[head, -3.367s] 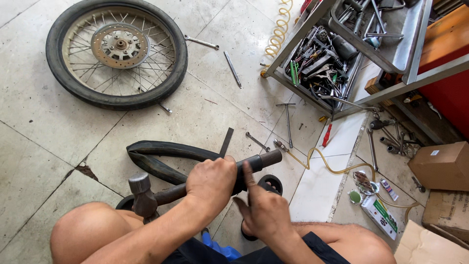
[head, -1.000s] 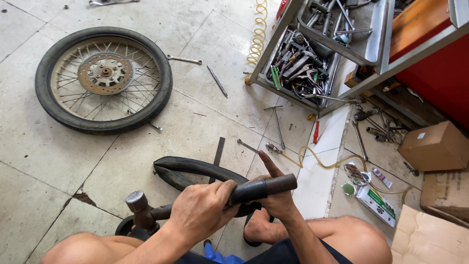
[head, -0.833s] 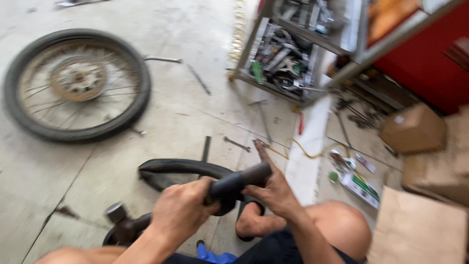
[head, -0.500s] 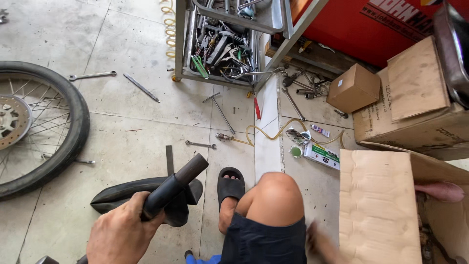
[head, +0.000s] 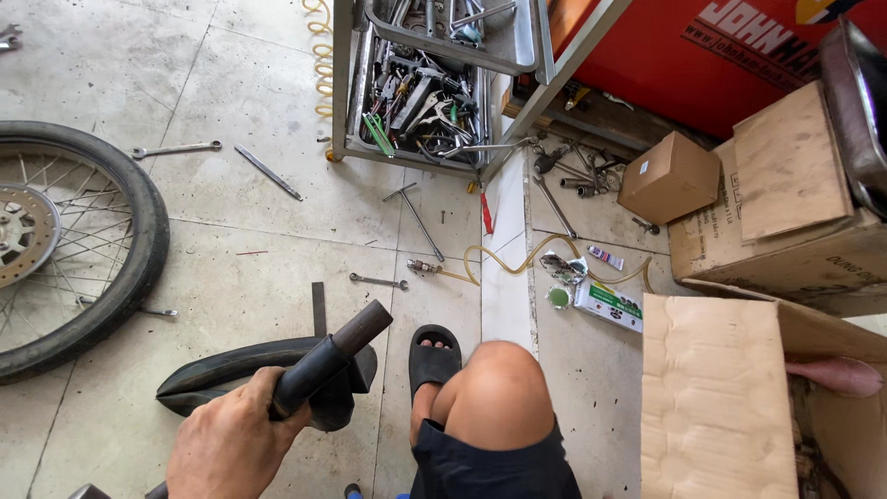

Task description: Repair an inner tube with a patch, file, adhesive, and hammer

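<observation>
My left hand (head: pixel 231 448) is shut on a dark cylindrical handle (head: pixel 337 356) that points up and to the right, its round end free. Just under the handle a black rubber inner tube (head: pixel 222 365) lies folded on the tiled floor. My bent knee (head: pixel 499 388) and my foot in a black sandal (head: pixel 434 356) are right of the tube. A spoked wheel with its tyre (head: pixel 139 240) lies flat at the left edge. My right hand is out of the picture.
A metal rack full of tools (head: pixel 416 83) stands at the top. Wrenches (head: pixel 176 148), a T-handle tool (head: pixel 416 217) and a yellow hose (head: pixel 517 263) lie on the floor. Cardboard boxes (head: pixel 670 176) and a cardboard sheet (head: pixel 716 397) crowd the right side.
The view swung to the right, sending the wheel to the left edge. My right hand let go of the handle and left the view. My left hand still grips it.
</observation>
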